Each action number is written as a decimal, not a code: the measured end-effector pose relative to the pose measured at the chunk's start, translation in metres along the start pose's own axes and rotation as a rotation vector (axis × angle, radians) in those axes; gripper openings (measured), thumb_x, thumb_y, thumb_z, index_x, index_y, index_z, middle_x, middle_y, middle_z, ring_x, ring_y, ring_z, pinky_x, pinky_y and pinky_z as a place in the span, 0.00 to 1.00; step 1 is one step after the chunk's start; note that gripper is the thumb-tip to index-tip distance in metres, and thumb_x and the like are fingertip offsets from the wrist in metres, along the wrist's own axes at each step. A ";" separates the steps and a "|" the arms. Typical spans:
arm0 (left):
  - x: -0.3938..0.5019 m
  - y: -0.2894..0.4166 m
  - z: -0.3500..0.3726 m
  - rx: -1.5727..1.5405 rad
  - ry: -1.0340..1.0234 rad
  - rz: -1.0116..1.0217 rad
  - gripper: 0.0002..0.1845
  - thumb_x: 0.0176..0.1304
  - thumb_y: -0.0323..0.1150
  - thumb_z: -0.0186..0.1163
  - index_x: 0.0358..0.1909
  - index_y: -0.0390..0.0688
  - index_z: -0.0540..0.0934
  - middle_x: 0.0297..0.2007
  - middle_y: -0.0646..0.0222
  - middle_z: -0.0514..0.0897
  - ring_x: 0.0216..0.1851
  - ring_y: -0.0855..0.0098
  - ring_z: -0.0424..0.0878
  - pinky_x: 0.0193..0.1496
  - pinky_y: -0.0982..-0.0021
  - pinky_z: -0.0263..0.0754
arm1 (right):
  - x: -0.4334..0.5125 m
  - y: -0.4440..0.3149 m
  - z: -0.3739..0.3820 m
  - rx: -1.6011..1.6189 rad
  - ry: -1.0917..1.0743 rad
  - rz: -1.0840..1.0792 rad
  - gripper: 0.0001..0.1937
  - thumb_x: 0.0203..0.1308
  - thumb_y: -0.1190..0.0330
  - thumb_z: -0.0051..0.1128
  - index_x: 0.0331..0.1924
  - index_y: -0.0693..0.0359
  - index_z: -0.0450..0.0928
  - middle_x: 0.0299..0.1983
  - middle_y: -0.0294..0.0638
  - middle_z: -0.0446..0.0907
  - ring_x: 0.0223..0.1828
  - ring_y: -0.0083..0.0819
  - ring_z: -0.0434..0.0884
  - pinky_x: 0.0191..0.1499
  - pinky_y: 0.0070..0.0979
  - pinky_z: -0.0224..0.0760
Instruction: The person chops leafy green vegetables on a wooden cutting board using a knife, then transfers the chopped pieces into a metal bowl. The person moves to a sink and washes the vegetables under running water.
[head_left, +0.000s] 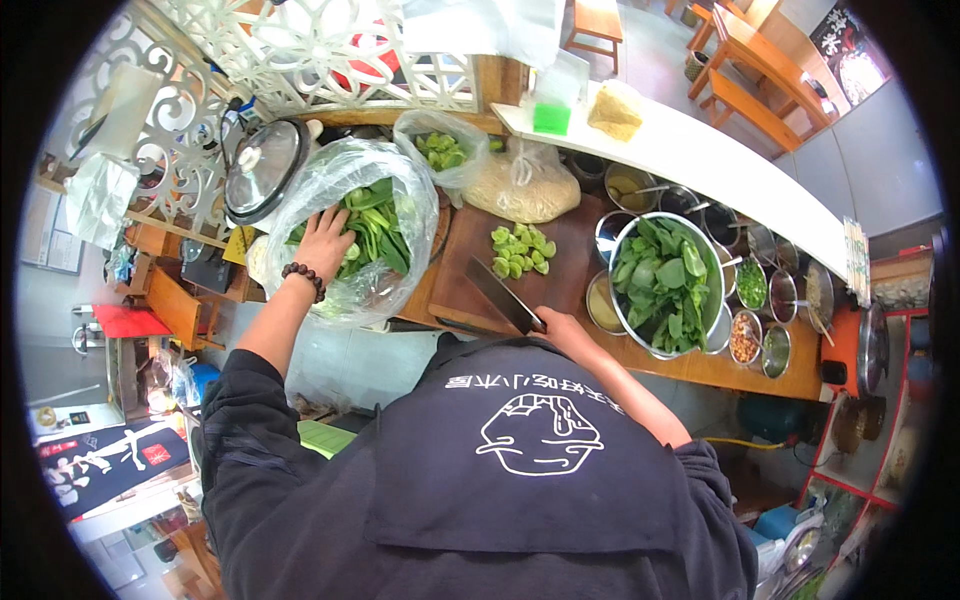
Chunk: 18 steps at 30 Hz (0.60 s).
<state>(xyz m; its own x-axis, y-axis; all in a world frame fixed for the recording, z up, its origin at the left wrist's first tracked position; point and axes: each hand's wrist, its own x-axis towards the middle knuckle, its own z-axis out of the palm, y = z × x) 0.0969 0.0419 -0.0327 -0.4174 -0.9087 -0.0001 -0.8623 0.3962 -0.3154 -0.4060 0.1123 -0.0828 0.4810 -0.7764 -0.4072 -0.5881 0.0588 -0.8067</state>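
Note:
My left hand (324, 241) reaches into a large clear plastic bag (416, 202) and rests on leafy greens (379, 225), its fingers spread; whether they pinch a leaf is hidden. A beaded bracelet is on that wrist. My right hand (561, 330) is closed around the handle of a cleaver (499, 294), whose blade lies over the near part of a dark wooden cutting board (457, 289). Cut green stem ends (521, 250) are heaped on the board beyond the blade. Right of the board, a steel bowl (721, 289) holds loose green leaves (664, 281).
Behind the board sit a tied bag of pale food (521, 184) and a small bag of cut greens (441, 150). Several containers of chopped ingredients (750, 283) crowd the right. A glass-lidded pot (264, 169) stands back left; a white ledge (697, 150) borders the far side.

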 end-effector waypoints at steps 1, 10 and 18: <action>0.003 0.004 -0.005 0.024 0.014 0.021 0.11 0.63 0.28 0.60 0.46 0.44 0.87 0.71 0.54 0.75 0.79 0.51 0.63 0.79 0.44 0.58 | 0.000 0.000 0.000 -0.011 0.004 -0.016 0.17 0.68 0.62 0.67 0.51 0.65 0.79 0.45 0.63 0.86 0.51 0.65 0.85 0.53 0.47 0.77; -0.027 -0.021 -0.011 -0.232 -0.009 -0.161 0.15 0.62 0.24 0.62 0.51 0.41 0.80 0.56 0.58 0.85 0.68 0.50 0.78 0.67 0.53 0.76 | 0.014 0.012 0.001 -0.016 0.013 -0.023 0.19 0.64 0.62 0.68 0.52 0.66 0.79 0.46 0.64 0.86 0.52 0.65 0.85 0.55 0.50 0.78; 0.011 0.039 -0.147 -0.661 0.408 -0.280 0.22 0.62 0.28 0.74 0.58 0.39 0.83 0.51 0.52 0.88 0.60 0.52 0.85 0.65 0.58 0.78 | 0.012 0.003 -0.016 -0.045 0.189 0.073 0.18 0.65 0.63 0.68 0.50 0.68 0.78 0.44 0.63 0.86 0.51 0.64 0.85 0.52 0.52 0.77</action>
<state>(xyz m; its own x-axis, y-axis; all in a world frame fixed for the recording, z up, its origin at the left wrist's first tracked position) 0.0163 0.0666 0.0941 -0.1239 -0.9165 0.3805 -0.8874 0.2739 0.3708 -0.4131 0.0932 -0.0832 0.3082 -0.8753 -0.3727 -0.6469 0.0944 -0.7567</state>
